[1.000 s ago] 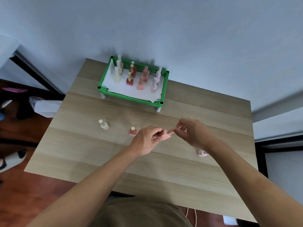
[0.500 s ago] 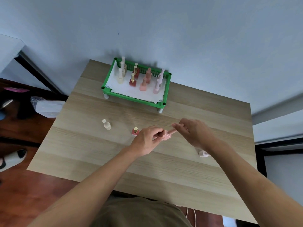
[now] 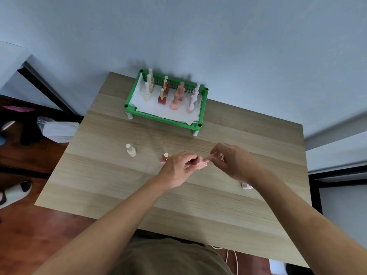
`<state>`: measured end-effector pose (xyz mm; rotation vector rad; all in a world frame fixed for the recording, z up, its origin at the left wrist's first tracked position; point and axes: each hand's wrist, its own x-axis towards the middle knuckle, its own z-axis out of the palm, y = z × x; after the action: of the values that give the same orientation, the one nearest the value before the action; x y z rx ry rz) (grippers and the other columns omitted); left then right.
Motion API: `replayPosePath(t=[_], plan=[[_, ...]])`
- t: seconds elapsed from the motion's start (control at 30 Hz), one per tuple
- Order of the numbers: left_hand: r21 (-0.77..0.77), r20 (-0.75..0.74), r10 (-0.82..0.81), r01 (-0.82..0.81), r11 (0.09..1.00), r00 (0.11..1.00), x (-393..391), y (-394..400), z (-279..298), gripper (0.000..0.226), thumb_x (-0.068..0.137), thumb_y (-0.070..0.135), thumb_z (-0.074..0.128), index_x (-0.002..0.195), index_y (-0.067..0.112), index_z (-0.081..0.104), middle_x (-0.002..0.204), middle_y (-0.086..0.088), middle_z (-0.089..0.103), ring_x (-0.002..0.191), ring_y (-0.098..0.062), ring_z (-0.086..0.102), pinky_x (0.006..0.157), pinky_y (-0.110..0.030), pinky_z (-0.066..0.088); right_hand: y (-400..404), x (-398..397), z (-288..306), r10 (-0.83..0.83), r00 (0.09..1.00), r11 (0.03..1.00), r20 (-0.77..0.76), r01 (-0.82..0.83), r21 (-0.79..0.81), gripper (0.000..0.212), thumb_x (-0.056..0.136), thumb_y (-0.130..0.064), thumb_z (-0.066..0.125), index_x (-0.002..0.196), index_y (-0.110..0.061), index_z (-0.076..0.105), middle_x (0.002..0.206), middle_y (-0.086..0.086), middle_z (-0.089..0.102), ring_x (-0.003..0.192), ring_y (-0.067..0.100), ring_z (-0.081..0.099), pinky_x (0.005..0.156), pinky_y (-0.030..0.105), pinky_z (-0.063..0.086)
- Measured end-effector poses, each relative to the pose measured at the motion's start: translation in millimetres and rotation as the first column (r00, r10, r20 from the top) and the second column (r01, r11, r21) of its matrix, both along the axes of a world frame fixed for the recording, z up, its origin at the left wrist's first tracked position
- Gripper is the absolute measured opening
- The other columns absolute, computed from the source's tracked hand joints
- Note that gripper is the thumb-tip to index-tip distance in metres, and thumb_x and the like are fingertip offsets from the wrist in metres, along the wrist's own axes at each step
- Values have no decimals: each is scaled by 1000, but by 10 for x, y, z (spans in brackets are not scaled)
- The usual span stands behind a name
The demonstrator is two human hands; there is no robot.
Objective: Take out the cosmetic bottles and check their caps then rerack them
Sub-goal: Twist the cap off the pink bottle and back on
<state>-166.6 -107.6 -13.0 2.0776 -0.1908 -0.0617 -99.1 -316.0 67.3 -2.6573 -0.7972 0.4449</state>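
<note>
A small pink bottle (image 3: 202, 164) is held above the middle of the wooden table (image 3: 119, 185). My left hand (image 3: 176, 169) grips its square body, and my right hand (image 3: 230, 161) pinches its pink cap. A cream bottle (image 3: 131, 150) and a red bottle with a gold cap (image 3: 164, 158) stand on the table to the left. A pale pink bottle (image 3: 246, 185) peeks out behind my right wrist. The green rack (image 3: 166, 117) at the back holds several bottles in rows on white paper.
The table's far edge meets a pale blue wall. On the floor to the left lie a clear plastic bag (image 3: 57, 129) and shoes (image 3: 14, 190). A white cable (image 3: 230, 257) hangs below the near edge.
The camera view has shifted slightly, so the rack sits lower in the frame. Both hands stay on the pink bottle, my right fingers shifting on its cap.
</note>
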Motion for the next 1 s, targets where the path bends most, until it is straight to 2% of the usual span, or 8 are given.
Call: replayPosePath(t=[0.17, 0.27, 0.4, 0.53, 0.6, 0.67, 0.77, 1.0], plan=[[19, 12, 2, -2, 1000, 1000, -28, -3, 33, 15, 88, 6, 71, 103, 10, 70, 99, 2, 67, 87, -9, 64, 80, -14, 52, 54, -6, -65, -101, 993, 991, 65, 107, -86, 43, 96, -58, 42, 67, -29, 53, 58, -13, 52, 53, 11, 50, 49, 27, 32], [12, 8, -6, 6, 1000, 1000, -29, 3, 43, 12, 89, 8, 71, 101, 10, 70, 99, 1, 67, 88, -10, 65, 82, -17, 54, 69, -5, -86, -130, 988, 983, 89, 140, -119, 59, 95, -66, 31, 61, -23, 53, 51, -8, 47, 47, 8, 45, 47, 27, 29], [20, 1, 0, 0, 1000, 1000, -33, 42, 40, 14, 89, 8, 71, 103, 12, 70, 99, 6, 65, 87, -5, 62, 79, -6, 47, 65, 5, -38, -135, 991, 982, 18, 136, -131, 67, 88, -78, 17, 77, -28, 61, 62, -9, 56, 55, 6, 50, 52, 29, 37], [20, -13, -4, 4, 1000, 1000, -19, 68, 18, 14, 89, 8, 71, 103, 11, 70, 100, 4, 66, 88, -8, 64, 81, -10, 51, -7, -6, 25, 17, 999, 999, -49, -18, -32, 39, 94, -58, 48, 118, -29, 58, 105, -14, 62, 74, 0, 59, 69, 26, 52], [18, -24, -5, 6, 1000, 1000, -11, 71, 6, 14, 90, 10, 71, 104, 12, 70, 101, 3, 67, 90, -9, 65, 82, -14, 53, -28, -14, 43, 78, 996, 997, -45, -79, -13, 34, 93, -39, 64, 124, -28, 56, 113, -13, 61, 74, 1, 61, 74, 28, 54], [26, -32, -8, 9, 1000, 999, -5, 69, 7, 14, 90, 11, 70, 104, 13, 70, 102, 3, 67, 91, -9, 65, 82, -12, 52, -12, -18, 45, 81, 996, 997, -24, -81, 11, 26, 93, -28, 66, 118, -26, 60, 109, -12, 61, 72, -4, 56, 73, 26, 52], [51, -21, -15, 16, 999, 1000, 1, 68, 3, 14, 90, 11, 70, 104, 11, 70, 101, 4, 66, 88, -8, 63, 79, -7, 49, 14, -5, 22, 55, 999, 998, -1, -55, 16, 15, 97, -31, 62, 108, -22, 66, 98, -8, 66, 70, -5, 53, 68, 24, 48], [55, 8, -36, 36, 998, 999, 8, 15, 8, 13, 90, 13, 71, 103, 13, 69, 97, 2, 66, 86, -12, 65, 80, -21, 55, 69, 29, -29, -119, 993, 973, -13, 114, -200, 56, 101, -57, 34, 68, -21, 62, 57, -3, 56, 47, 13, 47, 55, 38, 50]])
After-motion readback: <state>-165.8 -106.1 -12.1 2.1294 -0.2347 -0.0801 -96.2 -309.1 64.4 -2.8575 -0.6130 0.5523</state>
